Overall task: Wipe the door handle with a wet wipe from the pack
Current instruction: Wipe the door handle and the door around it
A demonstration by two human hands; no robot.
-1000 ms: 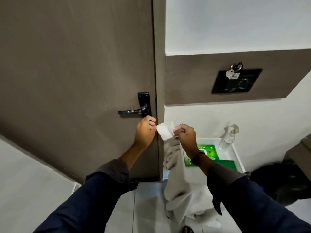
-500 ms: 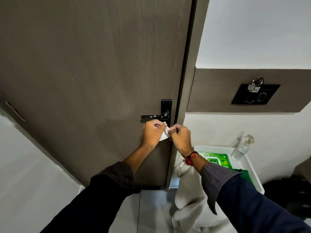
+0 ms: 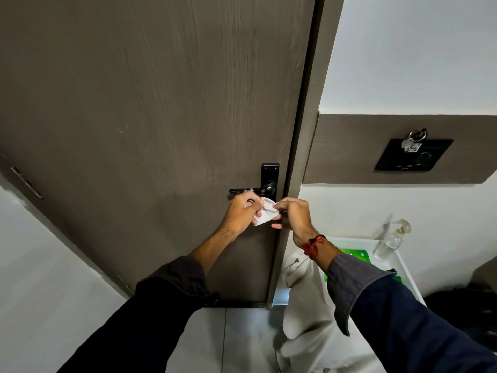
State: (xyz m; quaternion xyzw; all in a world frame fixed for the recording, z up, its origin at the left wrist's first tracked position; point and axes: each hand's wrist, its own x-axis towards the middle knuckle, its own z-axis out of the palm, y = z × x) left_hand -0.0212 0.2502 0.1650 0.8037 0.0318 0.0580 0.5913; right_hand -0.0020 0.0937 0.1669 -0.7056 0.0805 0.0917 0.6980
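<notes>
A black lever door handle (image 3: 248,190) sticks out to the left from its black plate on the brown door (image 3: 150,125). Just below the lever, a crumpled white wet wipe (image 3: 265,215) is held between both hands. My left hand (image 3: 243,211) grips its left side, knuckles right under the lever. My right hand (image 3: 293,215) pinches its right edge. The green wipe pack (image 3: 355,257) lies on a white tray (image 3: 403,261) at lower right, partly hidden by my right forearm.
A clear pump bottle (image 3: 391,242) stands at the tray's back. A white towel (image 3: 304,305) hangs over the tray's left edge down to the floor. A black wall panel with keys (image 3: 412,153) is on the brown strip at right. A dark bag (image 3: 465,308) sits low right.
The view has shifted left and closer to the door. Both hands have bunched the flat wipe into a wad and carried it up under the handle.
</notes>
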